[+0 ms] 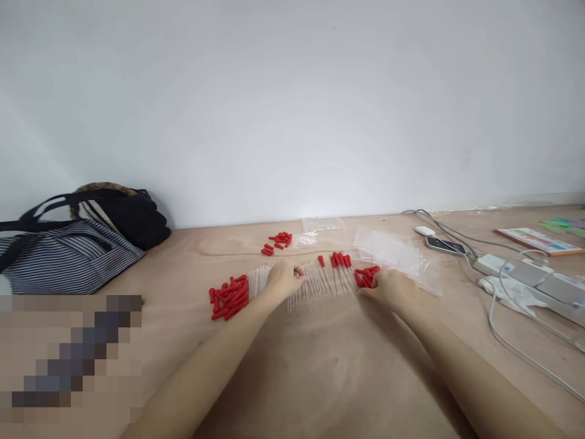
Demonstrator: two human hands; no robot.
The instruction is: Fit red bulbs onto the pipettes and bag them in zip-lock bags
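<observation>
My left hand (284,279) is over the middle of a row of thin clear dropper tubes (315,279), fingers curled closed; what they hold, if anything, is hidden. At the row's right end, several tubes have red rubber bulbs (340,260) on their upper ends. My right hand (388,288) is at a small heap of loose red rubber bulbs (365,276), thumb and fingers closed around its near right side. Whether a bulb is pinched there is hidden. A larger pile of red bulbs (230,297) lies left of the row.
Behind the row lie more red bulbs (280,239), more clear tubes (306,239) and clear plastic bags (388,249). A striped bag (68,253) stands left. A black device (445,246), power strip (534,277), white cables and tissue (512,296) are right. A wall borders the wooden table (320,378).
</observation>
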